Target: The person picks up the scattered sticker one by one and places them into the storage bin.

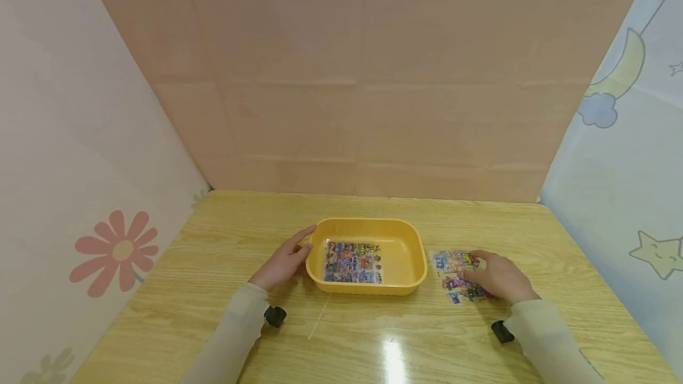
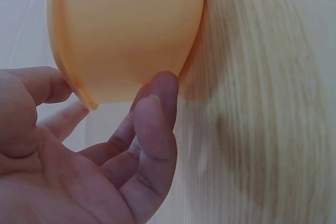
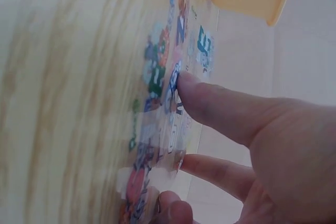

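Item one: yellow tub, standing on the wooden table; a printed sheet is lying inside, toward the left end.
Item two: second sheet, clear with colourful prints, lying on the table to the tub's right, apart from it.
Item three: left hand, fingers resting loosely against the tub's left end, not clasping it as far as I am seeing.
Item four: right hand, thumb and fingertips touching the second sheet; I am finding no view that tells whether they are pinching it.
Hazards, as I am judging them: the thin film could be clinging to the table and slipping from the fingertips; a one-sided pull could be creasing it; too firm a push from the left could be sliding the tub into the sheet.
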Tool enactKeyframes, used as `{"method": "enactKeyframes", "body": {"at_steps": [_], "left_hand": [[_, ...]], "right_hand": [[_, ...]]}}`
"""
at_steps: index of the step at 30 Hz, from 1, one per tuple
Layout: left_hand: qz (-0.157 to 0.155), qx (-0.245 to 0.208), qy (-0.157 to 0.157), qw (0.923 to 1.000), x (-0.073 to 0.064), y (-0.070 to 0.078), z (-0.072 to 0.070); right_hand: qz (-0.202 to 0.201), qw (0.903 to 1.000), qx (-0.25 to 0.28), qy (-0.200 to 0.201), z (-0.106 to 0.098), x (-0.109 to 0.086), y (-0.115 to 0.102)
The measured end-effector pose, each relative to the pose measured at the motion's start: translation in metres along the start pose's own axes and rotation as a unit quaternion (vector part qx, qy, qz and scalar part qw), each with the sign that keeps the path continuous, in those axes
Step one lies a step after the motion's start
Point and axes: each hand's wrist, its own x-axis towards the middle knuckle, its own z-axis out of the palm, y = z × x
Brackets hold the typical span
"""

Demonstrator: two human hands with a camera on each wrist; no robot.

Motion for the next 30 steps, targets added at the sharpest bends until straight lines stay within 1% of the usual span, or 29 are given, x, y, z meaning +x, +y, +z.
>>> {"method": "enactKeyframes", "body": {"at_steps": [9, 15, 19, 24, 30], "left_hand": [[0.000, 0.001, 0.000, 1.0000, -0.0010, 0.0001, 0.0005], [-0.007, 0.000, 0.006, 1.0000, -0.0008, 0.0008, 0.0010], [-0.010, -0.001, 0.010, 0.9999, -0.0011, 0.0006, 0.0014], [-0.002, 0.001, 0.008, 1.0000, -0.0009, 0.0004, 0.0017], [0.000, 0.000, 0.006, 1.0000, 0.0000, -0.0003, 0.0023]], "right_hand": [[0.005, 0.9998, 0.002, 0.018, 0.0005, -0.0026, 0.0005], [0.010, 0.9996, 0.005, 0.028, 0.0007, -0.0027, -0.0013], [0.014, 0.9994, 0.015, 0.026, 0.0011, -0.0028, -0.0029], [0.028, 0.9990, 0.028, 0.020, 0.0019, -0.0032, -0.0042], [0.019, 0.9987, 0.045, 0.012, 0.0038, -0.0041, -0.0008]]}}
